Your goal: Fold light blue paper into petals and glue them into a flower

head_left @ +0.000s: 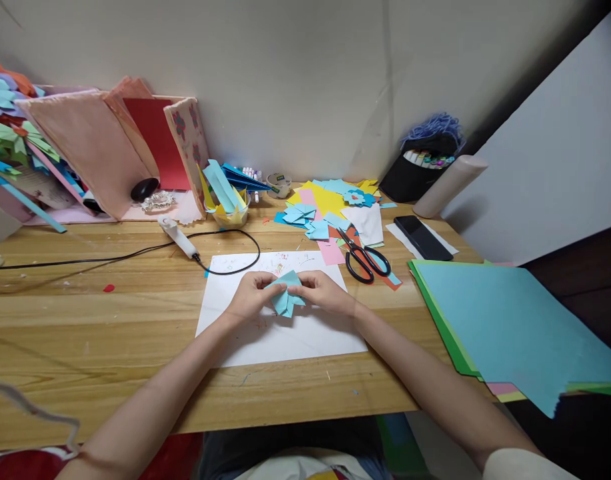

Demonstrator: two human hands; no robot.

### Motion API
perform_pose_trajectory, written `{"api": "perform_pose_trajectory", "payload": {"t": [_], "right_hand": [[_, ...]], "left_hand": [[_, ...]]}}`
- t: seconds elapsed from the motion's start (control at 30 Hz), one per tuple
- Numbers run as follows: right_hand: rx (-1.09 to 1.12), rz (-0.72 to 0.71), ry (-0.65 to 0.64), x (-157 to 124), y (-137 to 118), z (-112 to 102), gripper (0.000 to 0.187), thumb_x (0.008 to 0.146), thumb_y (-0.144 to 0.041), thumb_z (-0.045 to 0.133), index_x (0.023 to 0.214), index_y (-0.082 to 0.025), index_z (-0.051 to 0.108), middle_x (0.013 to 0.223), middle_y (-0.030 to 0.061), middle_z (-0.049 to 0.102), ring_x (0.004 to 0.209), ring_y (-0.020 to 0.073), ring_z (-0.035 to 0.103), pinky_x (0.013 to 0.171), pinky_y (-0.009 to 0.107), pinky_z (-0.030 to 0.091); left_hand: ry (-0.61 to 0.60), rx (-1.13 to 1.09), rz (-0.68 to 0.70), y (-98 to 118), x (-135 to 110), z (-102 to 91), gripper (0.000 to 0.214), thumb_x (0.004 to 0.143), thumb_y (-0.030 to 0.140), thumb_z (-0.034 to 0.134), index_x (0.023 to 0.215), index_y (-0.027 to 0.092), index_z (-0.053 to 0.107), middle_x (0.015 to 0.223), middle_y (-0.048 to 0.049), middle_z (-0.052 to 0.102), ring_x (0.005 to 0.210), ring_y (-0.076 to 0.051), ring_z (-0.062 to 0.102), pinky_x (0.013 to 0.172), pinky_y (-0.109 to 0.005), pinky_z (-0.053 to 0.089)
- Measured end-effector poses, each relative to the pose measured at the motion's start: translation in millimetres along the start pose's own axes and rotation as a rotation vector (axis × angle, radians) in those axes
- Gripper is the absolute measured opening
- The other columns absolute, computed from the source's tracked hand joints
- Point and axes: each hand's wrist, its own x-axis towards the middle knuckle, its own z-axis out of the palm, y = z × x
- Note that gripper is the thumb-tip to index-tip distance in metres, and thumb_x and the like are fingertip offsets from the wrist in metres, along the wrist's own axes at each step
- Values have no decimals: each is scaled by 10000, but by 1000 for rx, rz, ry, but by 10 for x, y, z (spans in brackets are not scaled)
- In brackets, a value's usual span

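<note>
the fingers of the left hand (pixel 251 295) and the right hand (pixel 327 293) pinch a light blue folded paper piece (pixel 288 300) from its two sides, thumbs on top near its middle, the other fingertips mostly hidden behind. the piece is held above a white sheet (pixel 290 345) on the table (pixel 110 347), its pointed flaps spread toward the wearer.

to shape it well, one hand would best steady the centre while the other thumb presses a single crease at a time, lightly, since thin paper probably dents or tears under a hard squeeze.

beyond the fingers to the right, the black-handled scissors (pixel 361 259) lie among scraps, near enough that the right hand could brush them if it swung outward. straight beyond are folded light blue pieces (pixel 300 213). ahead and left, a loop of black cable (pixel 258 248) crosses the sheet's far corner and could snag a left wrist reaching forward. farther right of the fingers rest a smartphone (pixel 423 238) and a stack of coloured paper (pixel 510 320), both well apart from the work.
</note>
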Motion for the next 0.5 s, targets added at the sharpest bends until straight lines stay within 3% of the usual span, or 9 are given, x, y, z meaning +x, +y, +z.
{"api": "perform_pose_trajectory", "payload": {"t": [0.13,0.33,0.5], "right_hand": [[-26,-28,130,-13,-32,35,347,793,-455,508,636,-146,520,600,-26,465,553,77,417,517,206,309],[93,118,-69,-24,-58,-47,327,785,-472,514,756,-147,533,547,-12,551,471,85,475,452,196,320],[108,40,49,-24,-28,31,266,768,-425,551,737,-169,487,554,-37,513,452,87,502,433,194,332]], "left_hand": [[4,5,11,-41,11,2,314,671,410,596,624,99,611,552,11,529,523,-92,447,495,-200,331],[8,1,15,-27,26,-31,325,679,426,583,591,113,563,519,24,495,488,-84,426,464,-194,317],[50,144,101,-31,2,-46,316,719,406,554,632,105,593,567,3,530,529,-95,444,481,-197,319]]}}
